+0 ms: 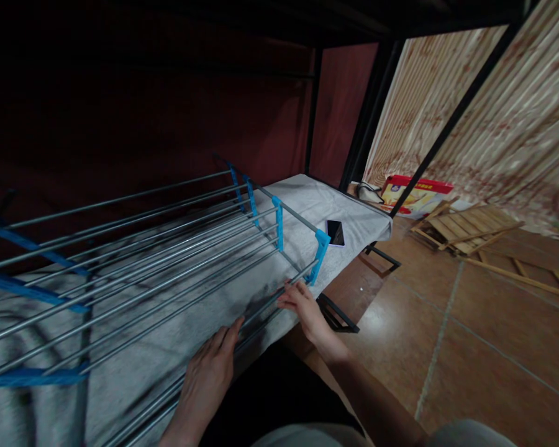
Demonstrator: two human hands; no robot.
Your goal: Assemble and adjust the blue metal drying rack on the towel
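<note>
Drying rack (168, 248): grey metal rods, blue plastic connectors, lying flat across a grey-sheeted bed (317, 198). Left hand (209, 372) is resting on the near edge rods; right hand (302, 304) is gripping a rod near the blue corner piece (321, 248).

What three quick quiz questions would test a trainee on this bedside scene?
1. True or false: both hands touch the rack.
2. What lies on the sheet beyond the rack: A phone, B cup, C book?
3. Which hand is nearer the blue corner clip?

Key: 1 true: left hand and right hand rest on its front rods. 2 A, the phone. 3 The right hand.
</note>
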